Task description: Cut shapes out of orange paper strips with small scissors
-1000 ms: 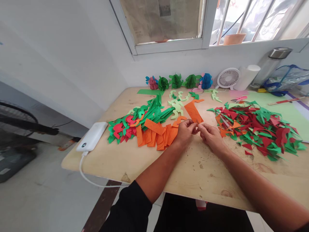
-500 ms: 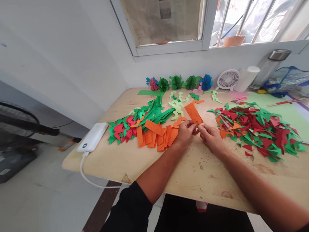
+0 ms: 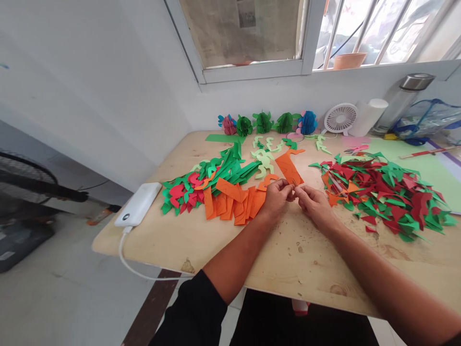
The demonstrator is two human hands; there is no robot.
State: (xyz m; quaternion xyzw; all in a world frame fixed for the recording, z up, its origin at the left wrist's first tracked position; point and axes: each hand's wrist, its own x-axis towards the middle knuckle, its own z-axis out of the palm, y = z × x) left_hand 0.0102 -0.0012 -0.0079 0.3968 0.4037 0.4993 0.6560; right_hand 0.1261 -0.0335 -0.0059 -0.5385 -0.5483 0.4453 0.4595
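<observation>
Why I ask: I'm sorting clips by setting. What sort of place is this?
Probably an indoor paper-craft work corner, judging by the orange paper strips, the heap of paper scraps and the row of pleated paper figures.

Daylight is glaring nearly white through the barred window (image 3: 382,32) beyond the table (image 3: 284,262), while the wall (image 3: 104,91) left of the table is looking grey, the dark fan (image 3: 27,180) further left is showing dim and soft, and wide-angle distortion is stretching the outer edges

Beyond the left hand (image 3: 276,196), a brownish panel (image 3: 223,38) is framed in the white wall (image 3: 252,101); beyond and right of the right hand (image 3: 314,202), daylight is admitted through a barred window (image 3: 392,31). Beneath both, a pale wooden table (image 3: 306,269) is placed.
</observation>
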